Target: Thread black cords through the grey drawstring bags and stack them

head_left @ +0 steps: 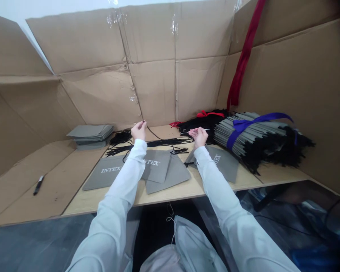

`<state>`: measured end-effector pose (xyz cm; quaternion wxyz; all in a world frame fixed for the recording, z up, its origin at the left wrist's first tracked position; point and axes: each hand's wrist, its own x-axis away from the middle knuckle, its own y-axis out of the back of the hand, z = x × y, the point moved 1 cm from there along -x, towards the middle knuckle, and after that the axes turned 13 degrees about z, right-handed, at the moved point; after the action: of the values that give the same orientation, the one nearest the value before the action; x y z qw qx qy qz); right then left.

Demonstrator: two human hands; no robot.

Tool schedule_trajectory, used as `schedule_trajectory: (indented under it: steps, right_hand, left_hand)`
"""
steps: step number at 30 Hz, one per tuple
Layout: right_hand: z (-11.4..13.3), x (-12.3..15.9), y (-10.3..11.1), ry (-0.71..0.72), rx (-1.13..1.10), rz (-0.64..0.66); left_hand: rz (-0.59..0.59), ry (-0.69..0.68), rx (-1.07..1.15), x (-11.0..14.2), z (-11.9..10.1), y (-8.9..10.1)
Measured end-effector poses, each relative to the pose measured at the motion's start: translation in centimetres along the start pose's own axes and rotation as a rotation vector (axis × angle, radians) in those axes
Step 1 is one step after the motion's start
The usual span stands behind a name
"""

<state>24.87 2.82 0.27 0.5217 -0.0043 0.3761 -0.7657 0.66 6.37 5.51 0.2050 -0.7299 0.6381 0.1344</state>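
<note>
My left hand (138, 130) pinches a thin black cord (154, 135) near its end, and the cord runs down to the tabletop. My right hand (198, 136) grips a thin white rod (205, 129) with its fingertips. Below the hands lie several flat grey bags printed "INTEX" (157, 166), some overlapping. Both forearms, in white sleeves, cross over them. A loose tangle of black cords (164, 142) lies just beyond the bags, between my hands.
A bundle of grey bags tied with blue ribbon (249, 132) and a black cord heap with red ties (206, 121) lie right. A smaller grey stack (90, 136) sits left. A black marker (38, 185) lies on cardboard. Cardboard walls surround the wooden table (164, 198).
</note>
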Motion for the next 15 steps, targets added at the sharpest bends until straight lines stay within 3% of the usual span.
schedule_trajectory:
  steps: [3, 5, 11, 15]
  right_hand:
    - [0.0, 0.1, 0.0, -0.036, -0.061, 0.020]
    - [-0.1, 0.3, 0.0, -0.088, -0.109, 0.036]
    - [-0.4, 1.2, -0.7, -0.215, -0.153, 0.128]
    - [-0.6, 1.5, -0.9, -0.239, -0.163, 0.161]
  left_hand:
    - [-0.088, 0.070, 0.119, 1.6, 2.0, 2.5]
    - [-0.060, 0.166, 0.167, 2.9, 3.1, 2.9]
    - [0.227, 0.375, 0.322, 5.7, 3.6, 1.3]
    - [0.276, 0.465, 0.349, 6.7, 3.1, 0.9]
